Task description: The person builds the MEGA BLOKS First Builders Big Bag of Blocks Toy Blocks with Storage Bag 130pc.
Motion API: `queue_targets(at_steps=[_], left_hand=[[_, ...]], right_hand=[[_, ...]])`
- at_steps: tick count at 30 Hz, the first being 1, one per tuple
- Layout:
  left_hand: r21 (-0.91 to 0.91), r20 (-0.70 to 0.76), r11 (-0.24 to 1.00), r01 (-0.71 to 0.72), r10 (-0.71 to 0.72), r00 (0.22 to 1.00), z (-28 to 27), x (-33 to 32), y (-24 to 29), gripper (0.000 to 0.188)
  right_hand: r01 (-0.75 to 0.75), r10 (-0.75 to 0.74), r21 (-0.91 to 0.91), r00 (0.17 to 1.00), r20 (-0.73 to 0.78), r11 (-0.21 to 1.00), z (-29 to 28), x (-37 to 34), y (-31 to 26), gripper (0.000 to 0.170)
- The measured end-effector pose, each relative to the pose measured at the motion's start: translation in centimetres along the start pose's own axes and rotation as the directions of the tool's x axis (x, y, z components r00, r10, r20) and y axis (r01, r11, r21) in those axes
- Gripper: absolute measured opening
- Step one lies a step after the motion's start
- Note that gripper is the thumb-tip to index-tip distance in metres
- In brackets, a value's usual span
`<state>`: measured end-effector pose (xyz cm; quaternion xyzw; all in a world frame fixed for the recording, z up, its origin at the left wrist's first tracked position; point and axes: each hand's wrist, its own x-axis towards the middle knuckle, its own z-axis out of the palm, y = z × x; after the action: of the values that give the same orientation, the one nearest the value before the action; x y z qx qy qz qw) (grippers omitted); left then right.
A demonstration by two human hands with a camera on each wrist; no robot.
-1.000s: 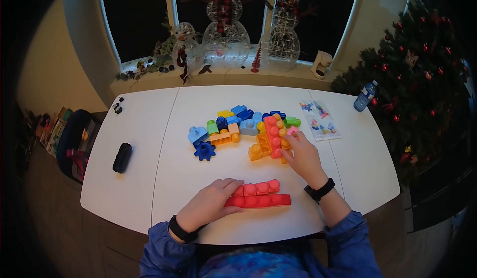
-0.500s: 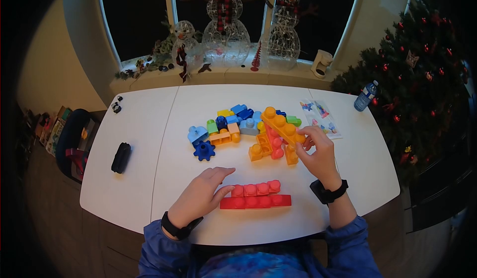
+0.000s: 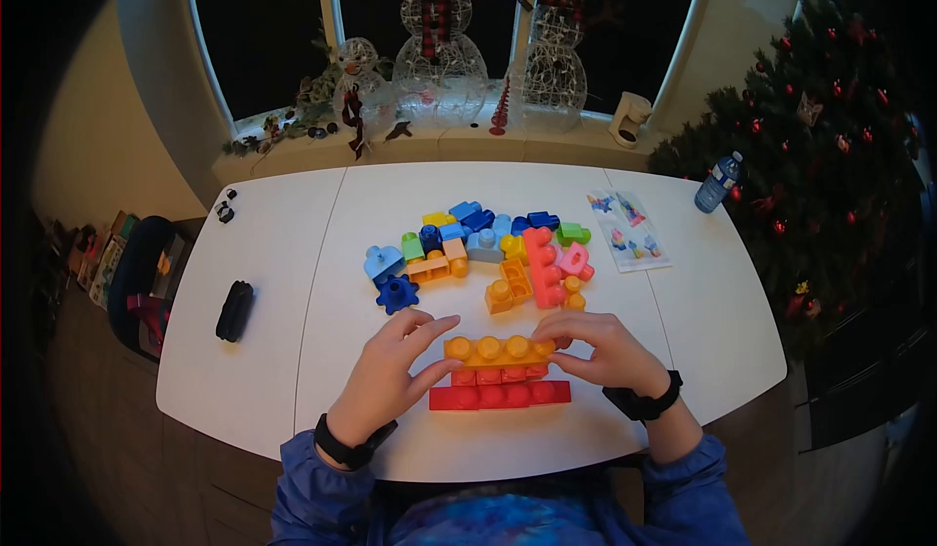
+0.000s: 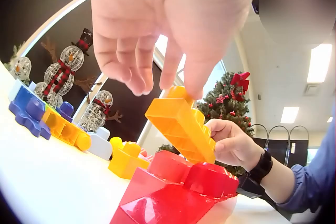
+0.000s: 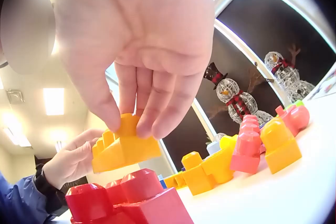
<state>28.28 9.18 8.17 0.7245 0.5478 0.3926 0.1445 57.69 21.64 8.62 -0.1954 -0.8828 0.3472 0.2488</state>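
A long orange building block (image 3: 500, 351) with a row of studs is pinched at its right end between the thumb and fingers of my right hand (image 3: 607, 354). In the right wrist view the orange block (image 5: 126, 150) hangs tilted above the red blocks. My left hand (image 3: 388, 365) is at its other end, thumb tip right by the block and fingers extended and spread. Below it lie two rows of studded blocks: a lighter red row (image 3: 498, 376), partly hidden by the orange block, and a longer, darker red row (image 3: 500, 397) nearer my body.
Several blue, green and yellow blocks (image 3: 476, 219) lie behind, with a dark blue gear-shaped piece (image 3: 397, 294) and a coral strip (image 3: 543, 268). A picture sheet (image 3: 630, 232) and water bottle (image 3: 719, 183) are back right. A black case (image 3: 234, 310) rests at left.
My right hand has taken the orange block from the pile and carried it toward me, over the red rows. The left hand let go of the red rows and moved to the orange block's left end.
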Motion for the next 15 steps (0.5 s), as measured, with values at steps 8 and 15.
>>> queue_targets(at_steps=[8, 15], left_hand=[[0.020, 0.133, 0.996, -0.089, 0.086, 0.987, 0.7, -0.2, -0.6, 0.039], [0.047, 0.162, 0.994, -0.099, 0.090, 0.983, 1.1, -0.2, -1.1, 0.037]], right_hand=[[-0.043, 0.043, -0.007, 0.997, 0.066, 0.999, 0.1, -0.4, -0.2, 0.032], [-0.050, 0.050, 0.003, 0.996, 0.079, 0.999, 0.7, -0.8, 0.3, 0.030]])
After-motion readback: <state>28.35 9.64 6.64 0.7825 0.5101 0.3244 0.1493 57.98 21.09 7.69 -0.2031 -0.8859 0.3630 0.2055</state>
